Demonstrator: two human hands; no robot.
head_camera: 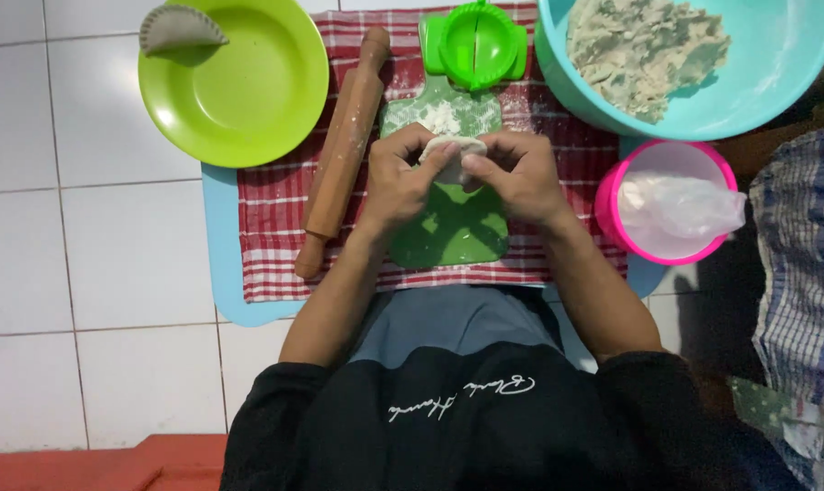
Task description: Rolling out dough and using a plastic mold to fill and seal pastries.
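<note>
Both hands are meeting at the middle of the frame, pinching a small piece of dough (450,156) between them. The left hand (401,182) is gripping its left edge with thumb and fingertips curled tight, and the right hand (514,175) is closing on the right edge the same way. The dough is being held just above a green cutting board (455,232), which is dusted with flour and lying on a red checked cloth (271,214).

The dough looks soft, light and a little sticky, likely to stretch or tear if pulled, so pinching it gently along the rim seems the safest hold.

A wooden rolling pin (344,150) is lying left of the hands. A green plate (248,91) at the upper left is carrying 1 folded dumpling (177,29). A green folding press (476,41) is sitting at the top centre, a blue bowl (794,64) of filling at the upper right, and a pink tub (612,195) at the right.
</note>
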